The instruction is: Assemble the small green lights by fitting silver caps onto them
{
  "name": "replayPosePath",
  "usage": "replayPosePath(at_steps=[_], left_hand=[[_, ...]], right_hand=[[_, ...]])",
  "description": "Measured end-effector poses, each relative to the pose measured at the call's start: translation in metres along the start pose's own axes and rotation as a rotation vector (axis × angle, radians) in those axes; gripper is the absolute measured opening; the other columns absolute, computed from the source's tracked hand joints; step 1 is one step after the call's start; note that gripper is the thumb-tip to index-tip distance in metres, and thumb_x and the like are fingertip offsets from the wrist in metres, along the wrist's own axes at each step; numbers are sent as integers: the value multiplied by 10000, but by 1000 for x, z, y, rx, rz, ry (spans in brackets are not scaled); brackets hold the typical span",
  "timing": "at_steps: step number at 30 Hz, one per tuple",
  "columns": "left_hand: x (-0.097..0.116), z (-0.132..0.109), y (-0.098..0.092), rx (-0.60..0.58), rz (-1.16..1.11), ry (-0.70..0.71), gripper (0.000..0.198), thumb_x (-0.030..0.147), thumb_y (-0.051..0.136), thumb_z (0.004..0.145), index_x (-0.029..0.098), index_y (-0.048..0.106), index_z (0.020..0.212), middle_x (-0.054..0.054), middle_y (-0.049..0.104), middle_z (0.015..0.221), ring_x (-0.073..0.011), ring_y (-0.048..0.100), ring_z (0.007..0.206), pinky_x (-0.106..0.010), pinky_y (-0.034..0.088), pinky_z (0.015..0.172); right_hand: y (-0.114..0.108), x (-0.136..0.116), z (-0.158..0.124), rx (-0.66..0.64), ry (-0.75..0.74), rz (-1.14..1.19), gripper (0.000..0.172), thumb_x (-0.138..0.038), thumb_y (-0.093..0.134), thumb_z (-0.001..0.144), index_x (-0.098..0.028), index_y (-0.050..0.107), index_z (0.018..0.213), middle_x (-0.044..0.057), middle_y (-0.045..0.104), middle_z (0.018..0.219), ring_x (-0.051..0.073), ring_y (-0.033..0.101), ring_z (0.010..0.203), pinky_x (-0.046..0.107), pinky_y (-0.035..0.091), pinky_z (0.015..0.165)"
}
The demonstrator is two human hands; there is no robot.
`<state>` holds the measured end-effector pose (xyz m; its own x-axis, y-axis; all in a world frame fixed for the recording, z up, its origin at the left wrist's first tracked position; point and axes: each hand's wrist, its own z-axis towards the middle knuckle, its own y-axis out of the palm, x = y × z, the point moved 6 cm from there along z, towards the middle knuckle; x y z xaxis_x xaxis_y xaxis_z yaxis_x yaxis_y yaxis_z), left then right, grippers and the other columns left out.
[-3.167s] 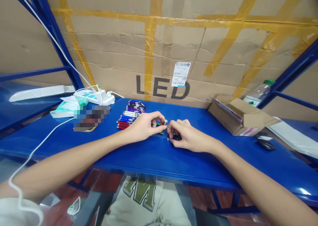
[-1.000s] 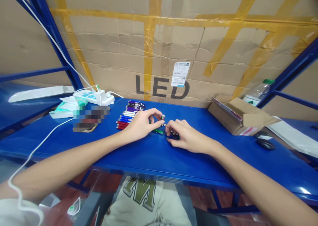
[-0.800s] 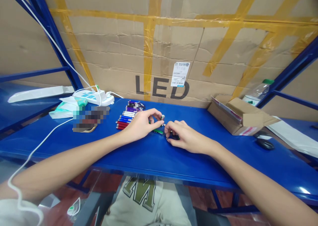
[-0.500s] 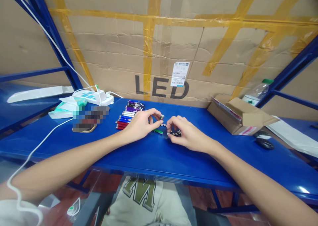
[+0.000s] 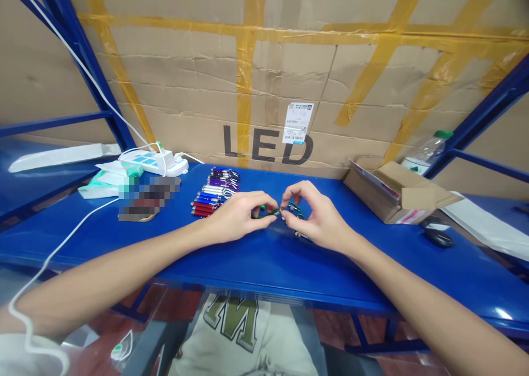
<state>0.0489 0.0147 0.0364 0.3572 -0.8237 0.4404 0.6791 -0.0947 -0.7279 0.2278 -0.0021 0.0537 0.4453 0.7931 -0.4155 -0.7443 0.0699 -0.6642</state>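
My left hand point(image 5: 237, 216) pinches a slim green metal tube point(image 5: 270, 213) between thumb and fingertips, its end pointing toward my other hand. Close against that end, my right hand point(image 5: 316, 216) is curled with thumb and forefinger pinched; whatever small piece it holds is too small to make out. Green clip-like parts point(image 5: 293, 206) show behind my right fingers, partly covered by them. Small shiny metal pieces point(image 5: 302, 235) lie under the right palm. Left of my left hand, several pen-like metal tubes point(image 5: 210, 194) in red, blue, silver, purple and black lie in a row, some with clips.
A cardboard box point(image 5: 397, 191) with open flaps sits at the right, a black mouse point(image 5: 438, 238) beside it and a plastic bottle point(image 5: 427, 152) behind. At the left are a white power strip point(image 5: 155, 161), a blurred-out phone-like object point(image 5: 149, 199) and a white cable point(image 5: 61, 243).
My left hand has lowered slightly and now grips the green tube that lay on the table. My right fingers have come up to meet its end, uncovering green clip parts.
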Motion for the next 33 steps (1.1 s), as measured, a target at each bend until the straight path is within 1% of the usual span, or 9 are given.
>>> replayPosePath(at_steps=[7, 12, 17, 19, 21, 25, 28, 31, 33], left_hand=[[-1, 1, 1, -20, -18, -1, 118, 276, 723, 1000, 196, 724, 1087, -14, 740, 984, -136, 621, 753, -276, 503, 738], [-1, 0, 0, -17, -21, -18, 135, 299, 711, 1006, 205, 723, 1103, -17, 750, 1002, -137, 629, 759, -283, 514, 747], [-5, 1, -1, 13, -95, -93, 157, 298, 697, 1002, 228, 687, 1142, -2, 755, 1031, -127, 637, 742, -282, 514, 748], [-7, 2, -2, 25, -135, -129, 163, 295, 699, 995, 225, 671, 1139, 5, 749, 1003, -121, 631, 725, -277, 506, 733], [-7, 3, -3, 41, -161, -152, 173, 295, 703, 987, 221, 661, 1139, 8, 741, 981, -119, 626, 718, -274, 498, 722], [-8, 4, -5, 63, -185, -186, 209, 298, 704, 981, 217, 653, 1167, 3, 737, 987, -120, 627, 722, -272, 479, 694], [-9, 4, -8, 91, -179, -205, 208, 297, 688, 985, 212, 655, 1173, 1, 726, 971, -120, 616, 710, -274, 465, 674], [-11, 4, -9, 115, -172, -202, 200, 307, 671, 995, 214, 658, 1172, -3, 719, 983, -122, 611, 718, -279, 467, 679], [-12, 4, -10, 125, -169, -206, 199, 309, 667, 997, 213, 657, 1171, -6, 719, 986, -126, 612, 727, -283, 471, 686]], right_hand=[[2, 1, -1, -24, 0, 19, 210, -211, 693, 964, -262, 588, 1139, 32, 699, 1048, 217, 599, 927, 372, 519, 832], [2, 1, -1, -41, 42, 12, 194, -228, 678, 961, -258, 589, 1131, 51, 705, 1064, 231, 613, 946, 390, 526, 856], [-2, 5, 1, 29, 92, -64, 129, -229, 611, 983, -257, 579, 1104, 62, 698, 1057, 237, 614, 942, 388, 512, 853], [-2, 10, 2, 27, 132, -124, 108, -226, 589, 991, -251, 573, 1095, 61, 698, 1039, 239, 611, 939, 380, 499, 845], [2, 17, 2, -22, 175, -181, 109, -224, 583, 989, -242, 569, 1096, 61, 710, 1020, 250, 606, 950, 381, 485, 851], [12, 31, -1, -171, 244, -301, 113, -202, 565, 979, -223, 570, 1089, 62, 741, 994, 273, 584, 948, 385, 447, 838], [15, 36, -2, -228, 267, -375, 86, -188, 548, 984, -215, 581, 1058, 63, 750, 976, 265, 595, 915, 362, 420, 802], [14, 34, -2, -269, 309, -378, 53, -192, 557, 986, -221, 594, 1010, 41, 748, 904, 230, 631, 824, 321, 389, 724], [15, 32, -3, -328, 371, -371, 48, -218, 565, 990, -230, 602, 963, 22, 742, 835, 198, 623, 700, 304, 342, 644]])
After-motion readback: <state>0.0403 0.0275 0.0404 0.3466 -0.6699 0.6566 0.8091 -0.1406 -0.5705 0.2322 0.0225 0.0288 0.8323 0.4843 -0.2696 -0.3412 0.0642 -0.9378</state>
